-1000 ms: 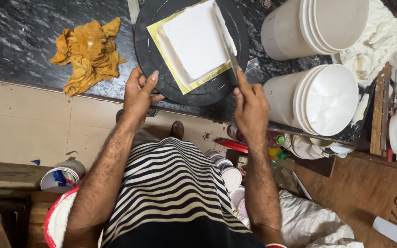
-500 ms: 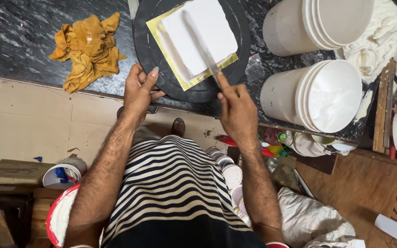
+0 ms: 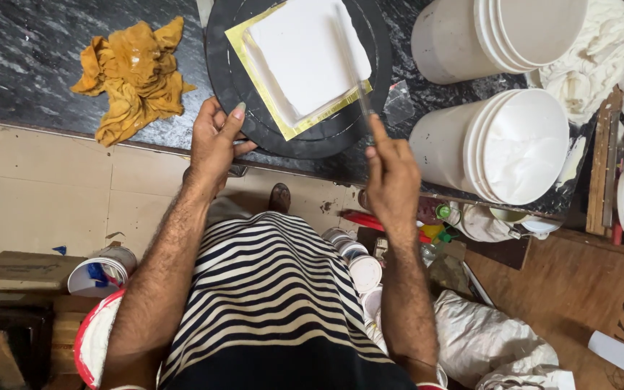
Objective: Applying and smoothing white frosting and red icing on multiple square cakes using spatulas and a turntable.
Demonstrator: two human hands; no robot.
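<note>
Icing the square cake on the turntable.
Your left hand grips the turntable rim; your right hand pinches a long spatula laid across the white cake, which sits on its gold board near two buckets.

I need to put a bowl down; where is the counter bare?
Bare dark counter lies left of the yellow cloth, with a narrower strip between it and the black turntable. The right is crowded: two white buckets, rags and tools.
</note>
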